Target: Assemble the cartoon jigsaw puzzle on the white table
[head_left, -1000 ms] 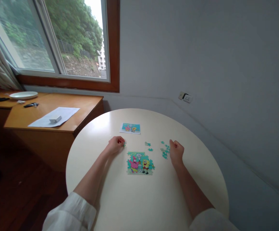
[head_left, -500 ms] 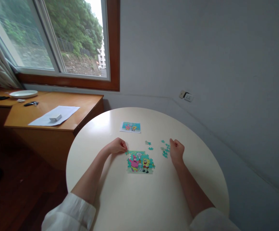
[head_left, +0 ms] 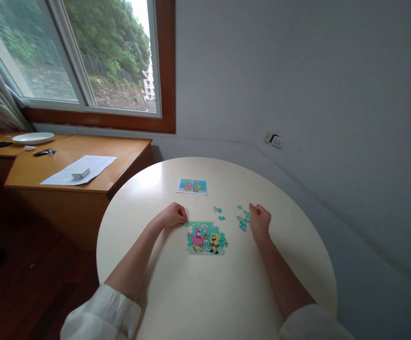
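Observation:
A partly joined jigsaw puzzle [head_left: 205, 238] with cartoon figures lies flat on the round table. At its upper left corner my left hand [head_left: 174, 215] is closed, thumb and fingertips pinched on a small green puzzle piece [head_left: 186, 224]. Whether that piece interlocks with the rest I cannot tell. My right hand [head_left: 261, 221] rests on the table as a loose fist, with nothing visible in it. Just left of this fist are several loose teal puzzle pieces [head_left: 243, 224]. More loose pieces [head_left: 221, 218] lie between the puzzle's top edge and the right hand.
Beyond the puzzle lies a small reference picture [head_left: 192, 186] on the cream round table [head_left: 205, 293]. To the left a wooden desk [head_left: 130, 151] carries a paper sheet [head_left: 99, 165], a small white box [head_left: 81, 173] and a white plate [head_left: 33, 138]. A wall with a socket [head_left: 277, 141] stands behind.

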The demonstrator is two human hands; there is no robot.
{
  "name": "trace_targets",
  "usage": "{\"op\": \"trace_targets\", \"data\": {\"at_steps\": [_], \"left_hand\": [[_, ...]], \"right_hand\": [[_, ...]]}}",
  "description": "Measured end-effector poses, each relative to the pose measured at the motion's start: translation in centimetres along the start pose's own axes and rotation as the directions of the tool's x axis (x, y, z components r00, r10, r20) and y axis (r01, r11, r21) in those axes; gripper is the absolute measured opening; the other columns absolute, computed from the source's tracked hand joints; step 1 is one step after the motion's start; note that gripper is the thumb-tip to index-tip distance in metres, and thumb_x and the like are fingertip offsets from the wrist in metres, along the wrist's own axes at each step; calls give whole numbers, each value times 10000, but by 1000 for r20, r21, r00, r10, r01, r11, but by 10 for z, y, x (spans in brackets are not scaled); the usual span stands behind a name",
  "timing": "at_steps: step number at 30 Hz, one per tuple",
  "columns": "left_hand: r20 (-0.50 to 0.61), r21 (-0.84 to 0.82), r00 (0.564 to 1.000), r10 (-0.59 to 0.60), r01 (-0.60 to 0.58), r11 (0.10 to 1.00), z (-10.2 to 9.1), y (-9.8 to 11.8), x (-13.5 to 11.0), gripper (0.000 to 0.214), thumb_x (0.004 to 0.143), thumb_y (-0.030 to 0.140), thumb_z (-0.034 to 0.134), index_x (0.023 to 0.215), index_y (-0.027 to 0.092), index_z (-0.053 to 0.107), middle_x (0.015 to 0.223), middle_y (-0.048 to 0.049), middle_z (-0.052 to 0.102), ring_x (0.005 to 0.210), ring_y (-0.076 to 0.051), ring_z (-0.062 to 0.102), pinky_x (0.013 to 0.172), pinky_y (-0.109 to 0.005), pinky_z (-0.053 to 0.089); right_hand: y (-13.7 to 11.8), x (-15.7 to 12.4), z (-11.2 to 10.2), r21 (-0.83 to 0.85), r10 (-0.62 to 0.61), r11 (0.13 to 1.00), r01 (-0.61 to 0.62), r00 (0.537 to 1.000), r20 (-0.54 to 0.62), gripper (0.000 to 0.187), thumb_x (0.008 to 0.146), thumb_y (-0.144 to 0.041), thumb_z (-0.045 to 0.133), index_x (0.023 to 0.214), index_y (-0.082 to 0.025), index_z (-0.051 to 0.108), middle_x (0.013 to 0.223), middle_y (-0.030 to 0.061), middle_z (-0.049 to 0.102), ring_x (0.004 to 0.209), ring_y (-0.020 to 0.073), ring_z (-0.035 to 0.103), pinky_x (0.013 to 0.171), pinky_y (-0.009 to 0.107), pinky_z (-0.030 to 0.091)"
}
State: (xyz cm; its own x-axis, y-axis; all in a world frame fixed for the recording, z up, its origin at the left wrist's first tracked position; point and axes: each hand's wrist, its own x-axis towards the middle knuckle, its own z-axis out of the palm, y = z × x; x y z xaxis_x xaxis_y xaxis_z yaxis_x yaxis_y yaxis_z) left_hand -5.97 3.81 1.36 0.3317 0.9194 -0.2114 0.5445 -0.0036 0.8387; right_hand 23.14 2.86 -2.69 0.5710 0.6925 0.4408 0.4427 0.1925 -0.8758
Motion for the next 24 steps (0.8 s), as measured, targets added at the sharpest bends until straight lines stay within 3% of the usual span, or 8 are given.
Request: {"op": "trace_targets", "data": {"at_steps": [16,24], "left_hand": [[-47,51,998,-33,36,998,6,0,2,70,503,154,599,501,143,530,453,35,532,490,-117,502,501,-227,365],[-90,210,996,-7,26,977,7,2,2,53,535,138,592,523,146,541,483,32,524,507,-117,484,499,-225,344]], "right_hand": [[1,0,1,-13,11,1000,-11,1000,-2,397,680,-375,493,477,-215,191,456,-78,165,457,66,185,440,219,172],[3,1,1,-11,3,1000,-3,1000,4,383,681,-344,487,471,-211,196,459,-80,167,457,65,188,448,219,175]]}}
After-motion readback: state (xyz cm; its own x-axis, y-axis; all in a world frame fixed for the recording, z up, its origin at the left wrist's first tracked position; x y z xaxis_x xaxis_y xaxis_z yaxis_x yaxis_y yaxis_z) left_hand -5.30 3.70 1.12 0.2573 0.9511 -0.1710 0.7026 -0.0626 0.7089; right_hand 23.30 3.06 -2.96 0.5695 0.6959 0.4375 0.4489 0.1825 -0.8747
